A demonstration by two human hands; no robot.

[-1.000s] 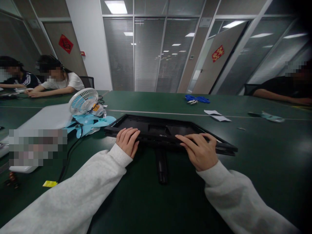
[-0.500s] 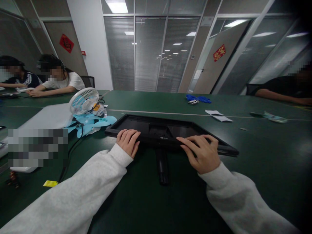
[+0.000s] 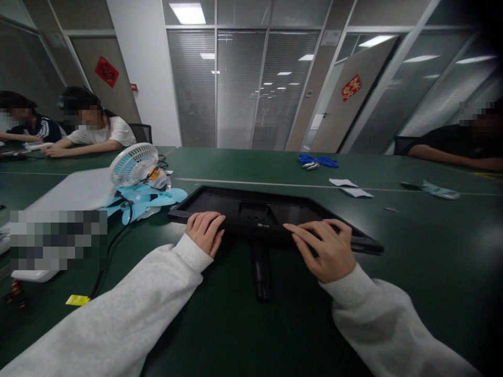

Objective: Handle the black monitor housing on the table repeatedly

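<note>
A black monitor frame [image 3: 220, 198] with an LG logo lies tilted in front of me, its near edge towards me. A recess shows in its middle, and a black stand neck [image 3: 261, 272] sticks out below, towards me. My left hand [image 3: 205, 230] is closed over the near edge, left of the logo, fingers on top and thumb below. On the right part of that edge, my right hand [image 3: 324, 248] grips with bent fingers on top and thumb against the front. The fingertips over the rim are partly hidden.
Left of the frame stand a white fan head [image 3: 135, 165], light-blue fan blades [image 3: 143, 201] and a pale flat panel [image 3: 74, 191]. A black cable [image 3: 104, 267] runs near my left sleeve. Farther back lie blue gloves [image 3: 320, 160] and white papers [image 3: 351, 188]. Other people sit at both sides.
The whole view has shifted very slightly. Both hands keep their places on the monitor frame, which has not visibly moved on the table.
</note>
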